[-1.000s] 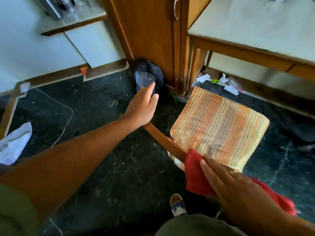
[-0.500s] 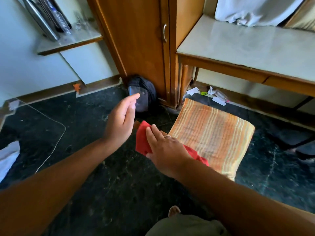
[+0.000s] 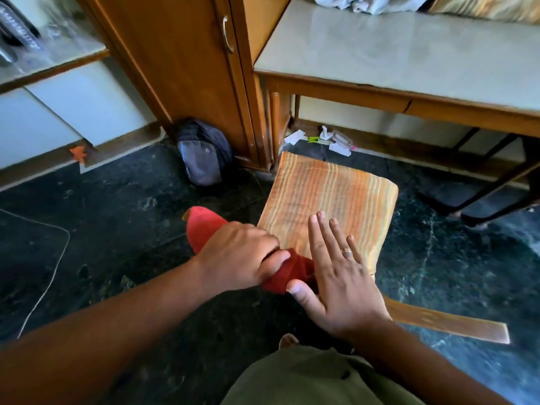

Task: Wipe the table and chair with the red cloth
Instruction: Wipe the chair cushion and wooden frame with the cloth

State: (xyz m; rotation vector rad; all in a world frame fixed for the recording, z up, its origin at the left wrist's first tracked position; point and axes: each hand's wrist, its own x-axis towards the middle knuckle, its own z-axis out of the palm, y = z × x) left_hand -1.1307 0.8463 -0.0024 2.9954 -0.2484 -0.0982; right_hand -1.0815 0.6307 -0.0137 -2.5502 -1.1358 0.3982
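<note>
The table stands well apart from both hands, while the chair with its striped cushion sits just below them. The left hand is closed around the red cloth, bunched on the chair's top rail, probably to wipe it. The right hand lies flat, fingers spread, likely steadying the chair.

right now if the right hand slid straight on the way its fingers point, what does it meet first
The right hand lies flat on the striped cushion, fingers toward its far edge. Past that, likely the paper scraps under the table; depth is unclear.
</note>
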